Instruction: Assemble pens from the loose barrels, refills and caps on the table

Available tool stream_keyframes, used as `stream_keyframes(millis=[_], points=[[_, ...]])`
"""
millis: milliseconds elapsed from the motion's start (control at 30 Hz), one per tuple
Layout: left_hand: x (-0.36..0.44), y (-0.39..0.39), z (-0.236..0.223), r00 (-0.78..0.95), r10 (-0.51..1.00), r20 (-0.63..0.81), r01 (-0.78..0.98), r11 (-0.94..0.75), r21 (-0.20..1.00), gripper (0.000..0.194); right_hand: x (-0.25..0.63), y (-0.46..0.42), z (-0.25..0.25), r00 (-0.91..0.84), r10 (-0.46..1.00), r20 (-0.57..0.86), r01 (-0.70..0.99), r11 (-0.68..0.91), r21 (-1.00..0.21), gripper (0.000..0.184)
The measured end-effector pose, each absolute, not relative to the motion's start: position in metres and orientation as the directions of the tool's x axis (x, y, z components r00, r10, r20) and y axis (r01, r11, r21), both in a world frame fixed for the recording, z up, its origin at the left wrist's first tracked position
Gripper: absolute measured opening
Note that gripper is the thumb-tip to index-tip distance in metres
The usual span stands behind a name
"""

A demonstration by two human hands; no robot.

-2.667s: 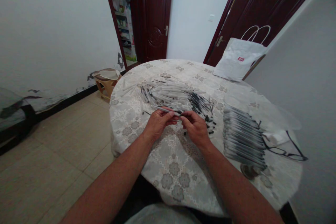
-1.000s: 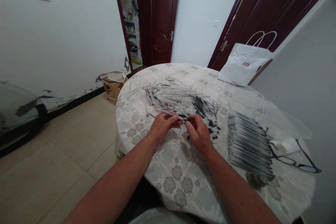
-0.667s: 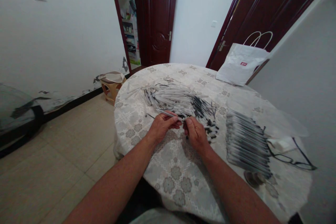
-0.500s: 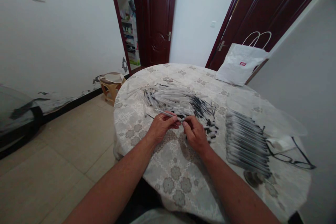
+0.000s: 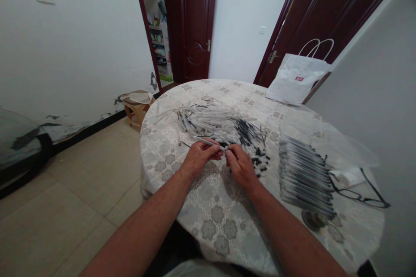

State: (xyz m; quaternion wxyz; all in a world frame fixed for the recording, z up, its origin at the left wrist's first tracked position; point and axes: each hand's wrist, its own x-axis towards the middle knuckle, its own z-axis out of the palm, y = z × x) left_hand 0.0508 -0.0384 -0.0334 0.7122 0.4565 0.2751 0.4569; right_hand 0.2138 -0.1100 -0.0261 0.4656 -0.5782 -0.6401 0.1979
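My left hand [image 5: 200,156] is closed round a slim whitish pen [image 5: 205,140], its far end pointing up and left. At the pen's near end the fingertips of my right hand [image 5: 240,163] are pinched together; any small part between them is too hidden to make out. Just beyond my hands lies a loose heap of whitish pen barrels [image 5: 211,117]. A bunch of thin dark pen refills [image 5: 246,132] adjoins it on the right. Small black and white pen pieces [image 5: 261,161] are scattered beside my right hand.
Neat rows of pens [image 5: 303,175] lie on the right of the round, cloth-covered table [image 5: 216,214]. Beside them are black-framed glasses [image 5: 360,194], a white wad [image 5: 347,177] and a small dark round object [image 5: 312,220]. A white paper bag [image 5: 297,80] stands behind; a stool [image 5: 138,106] is left.
The view has shifted slightly. My left hand keeps hold of the pen; my right fingers have moved at its near end, turning and closing in against it.
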Motion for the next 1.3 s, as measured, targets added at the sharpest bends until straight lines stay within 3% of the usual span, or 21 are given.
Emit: stream_keyframes(millis=[167,433,767,933,1133,1300], points=[[0.052,-0.04,-0.034,0.44,0.898,0.015,-0.363,0.162,0.917,0.036,0.215,-0.108,-0.029,0.071,0.955,0.288,0.431,0.231,-0.873,0.038],[0.052,-0.044,-0.029,0.435,0.9,0.03,-0.314,0.121,0.942,0.034,0.217,-0.11,-0.028,0.072,0.932,0.356,0.559,0.258,-0.788,0.03],[0.052,-0.044,-0.027,0.412,0.911,0.013,-0.301,0.123,0.946,0.038,0.216,-0.108,-0.028,0.053,0.962,0.269,0.414,0.224,-0.882,0.041],[0.052,-0.043,-0.029,0.363,0.932,0.012,-0.308,0.108,0.945,0.04,0.219,-0.108,-0.025,0.045,0.94,0.337,0.525,0.265,-0.809,0.028],[0.051,-0.041,-0.032,0.372,0.927,0.039,-0.253,0.061,0.965,0.038,0.22,-0.107,-0.024,0.012,0.956,0.292,0.477,0.251,-0.842,0.038],[0.051,-0.044,-0.029,0.392,0.915,0.094,-0.112,-0.054,0.992,0.031,0.222,-0.106,-0.02,-0.033,0.899,0.436,0.619,0.361,-0.697,0.023]])
